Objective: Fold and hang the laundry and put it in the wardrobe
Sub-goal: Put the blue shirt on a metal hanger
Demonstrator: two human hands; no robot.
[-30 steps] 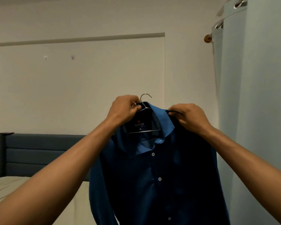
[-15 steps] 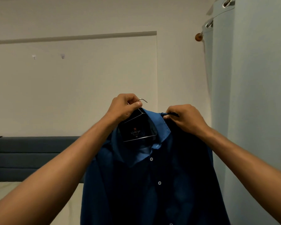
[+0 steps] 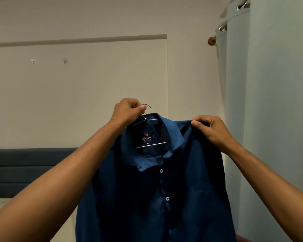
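A dark blue button-up shirt (image 3: 157,193) hangs in front of me on a thin metal wire hanger (image 3: 150,145), its collar open and a label showing inside the neck. My left hand (image 3: 128,110) is closed around the hanger's hook and neck, holding the shirt up. My right hand (image 3: 210,128) pinches the shirt's fabric at the right shoulder, beside the collar. The hanger's arms are mostly hidden inside the shirt.
A pale curtain (image 3: 269,119) on a rod with a wooden end knob (image 3: 211,41) hangs at the right. A dark grey upholstered headboard (image 3: 24,170) and a cream bed sheet (image 3: 0,206) lie at the lower left. A plain wall stands behind.
My right hand has slid outward from the collar to the shirt's right shoulder. My left hand has shifted up onto the hook. The view has turned slightly to the right.
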